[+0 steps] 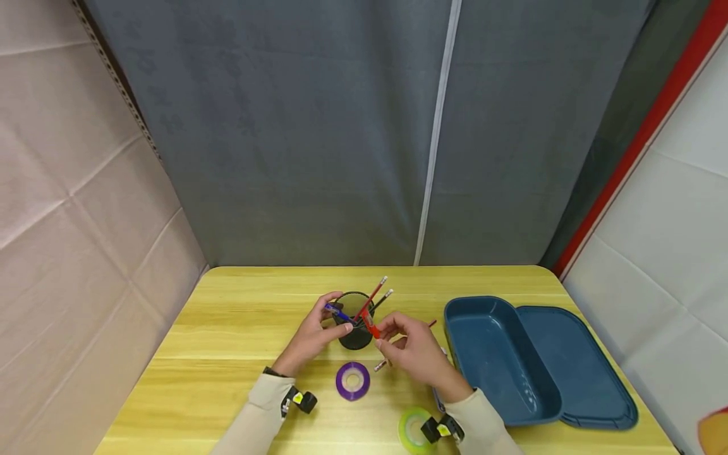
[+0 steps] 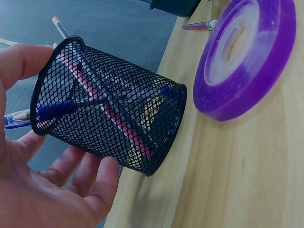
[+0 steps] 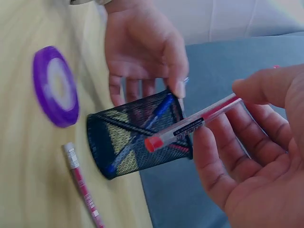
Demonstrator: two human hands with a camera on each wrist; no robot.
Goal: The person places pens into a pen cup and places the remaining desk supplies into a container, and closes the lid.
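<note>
My left hand (image 1: pixel 311 338) holds a black mesh pen cup (image 1: pixel 356 339) near its rim, thumb on one side and fingers on the other. Inside the cup lean a blue pen (image 1: pixel 337 311), a red pencil (image 1: pixel 373 294) and a black pencil (image 1: pixel 385 298), the pencils with white eraser ends up. Between thumb and fingers, my right hand (image 1: pixel 418 351) pinches a clear-barrelled red pen (image 3: pixel 190 125). That pen overlaps the cup in the right wrist view, its red end pointing toward the table. Another red pencil (image 3: pixel 83 187) lies on the table below my right hand, which partly hides it.
A purple tape roll (image 1: pixel 341 383) lies in front of the cup. Nearer me is a yellow-green tape roll (image 1: pixel 405 433), partly covered by the right wrist camera. To the right sit a dark blue bin (image 1: pixel 483 354) and its flat lid (image 1: pixel 588 370). A grey curtain hangs behind the table.
</note>
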